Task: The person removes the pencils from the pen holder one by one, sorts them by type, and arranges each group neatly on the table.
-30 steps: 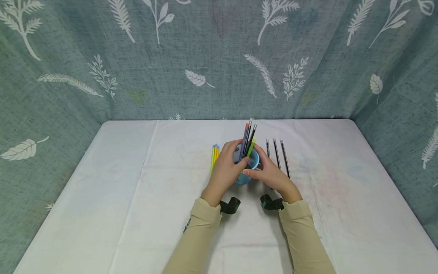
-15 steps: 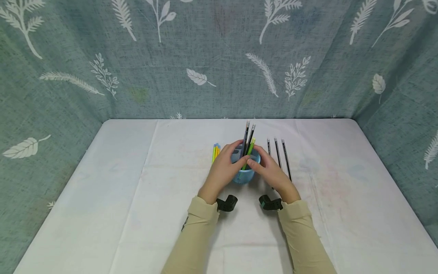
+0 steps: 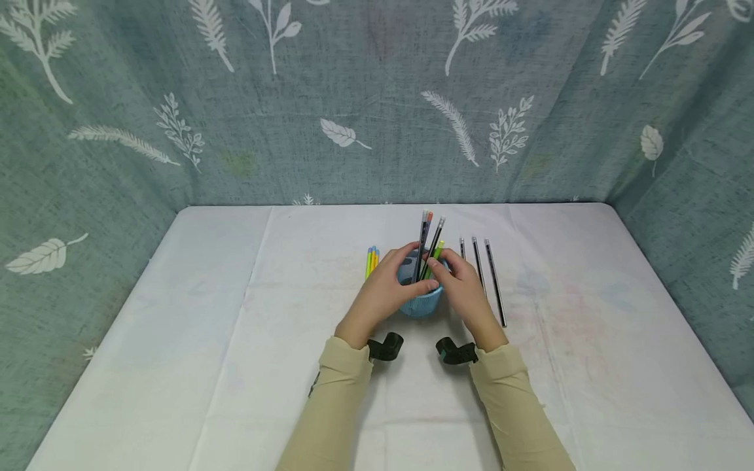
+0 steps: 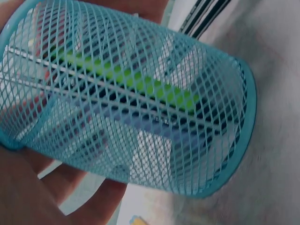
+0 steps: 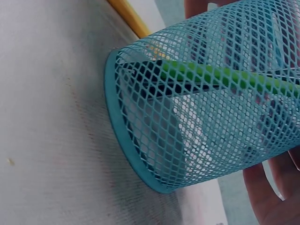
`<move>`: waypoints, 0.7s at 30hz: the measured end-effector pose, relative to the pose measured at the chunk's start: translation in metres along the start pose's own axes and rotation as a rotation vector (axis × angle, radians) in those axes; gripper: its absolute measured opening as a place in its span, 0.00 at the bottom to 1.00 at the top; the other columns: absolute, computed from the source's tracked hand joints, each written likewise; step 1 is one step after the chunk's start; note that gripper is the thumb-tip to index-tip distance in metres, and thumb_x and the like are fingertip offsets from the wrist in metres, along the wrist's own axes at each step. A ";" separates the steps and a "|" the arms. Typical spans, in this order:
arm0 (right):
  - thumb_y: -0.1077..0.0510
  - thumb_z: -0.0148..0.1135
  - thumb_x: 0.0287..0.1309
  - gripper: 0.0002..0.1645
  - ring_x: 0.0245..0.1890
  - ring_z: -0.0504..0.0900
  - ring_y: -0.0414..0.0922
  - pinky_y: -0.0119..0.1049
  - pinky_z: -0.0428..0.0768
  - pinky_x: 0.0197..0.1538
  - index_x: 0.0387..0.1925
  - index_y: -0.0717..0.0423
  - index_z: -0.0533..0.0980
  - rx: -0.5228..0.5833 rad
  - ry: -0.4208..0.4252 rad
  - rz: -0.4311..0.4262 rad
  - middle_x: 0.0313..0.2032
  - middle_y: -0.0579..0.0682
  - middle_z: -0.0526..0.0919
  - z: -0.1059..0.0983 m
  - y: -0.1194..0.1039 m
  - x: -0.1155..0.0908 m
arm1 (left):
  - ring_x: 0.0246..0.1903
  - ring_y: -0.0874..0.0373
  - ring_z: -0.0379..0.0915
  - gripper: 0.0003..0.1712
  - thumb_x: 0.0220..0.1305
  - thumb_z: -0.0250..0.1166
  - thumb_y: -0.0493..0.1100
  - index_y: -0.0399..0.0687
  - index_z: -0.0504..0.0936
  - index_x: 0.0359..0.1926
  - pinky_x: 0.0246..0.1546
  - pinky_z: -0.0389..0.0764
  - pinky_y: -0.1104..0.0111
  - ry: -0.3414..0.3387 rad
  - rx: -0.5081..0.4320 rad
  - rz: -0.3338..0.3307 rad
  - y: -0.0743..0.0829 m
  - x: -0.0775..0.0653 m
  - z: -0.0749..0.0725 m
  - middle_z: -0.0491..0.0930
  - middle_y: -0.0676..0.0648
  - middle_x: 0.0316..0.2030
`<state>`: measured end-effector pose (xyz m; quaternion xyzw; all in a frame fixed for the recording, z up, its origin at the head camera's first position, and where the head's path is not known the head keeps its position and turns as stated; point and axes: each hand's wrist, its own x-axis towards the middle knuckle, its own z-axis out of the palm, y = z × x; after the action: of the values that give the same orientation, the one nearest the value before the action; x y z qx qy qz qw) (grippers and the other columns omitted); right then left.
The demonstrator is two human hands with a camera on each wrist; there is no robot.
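A light blue mesh pencil cup [image 3: 420, 306] is between my two hands near the table's middle. My left hand [image 3: 379, 288] grips its left side, fingers behind and thumb across the front rim. My right hand [image 3: 468, 294] holds the right side by the rim, its thumb close to the pencils inside. Black pencils [image 3: 422, 229] and a bright green pen-like stick [image 3: 440, 247] lean out of the top, with an orange-tipped one behind. Through the mesh in the left wrist view, the green stick [image 4: 140, 84] lies aslant beside dark and blue-violet ones.
Yellow and lime pencils [image 3: 372, 258] with blue ends lie left of the cup, partly behind my left hand. Three black pencils [image 3: 495, 281] lie to the right, partly behind my right hand. A white cloth covers the table [image 3: 147, 366]; a grey-green leaf-patterned curtain [image 3: 377, 163] surrounds it.
The pencils in the cup have shifted and spread; the orange-tipped one showed, was hidden, and shows again. My right thumb has moved up to the pencils, and the left thumb lies further along the rim.
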<state>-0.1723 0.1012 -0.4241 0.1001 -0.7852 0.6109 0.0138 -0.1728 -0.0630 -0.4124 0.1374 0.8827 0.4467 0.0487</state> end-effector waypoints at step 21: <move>0.45 0.55 0.57 0.19 0.53 0.69 0.39 0.45 0.67 0.53 0.44 0.54 0.74 0.084 0.076 -0.011 0.49 0.45 0.75 -0.020 -0.018 -0.002 | 0.63 0.58 0.48 0.53 0.42 0.69 0.62 0.78 0.45 0.65 0.56 0.59 0.53 -0.175 -0.099 0.001 -0.010 -0.001 -0.011 0.47 0.62 0.65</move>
<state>-0.1692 0.1163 -0.4025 0.0816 -0.7571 0.6467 0.0425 -0.1760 -0.0780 -0.4141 0.1738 0.8519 0.4761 0.1319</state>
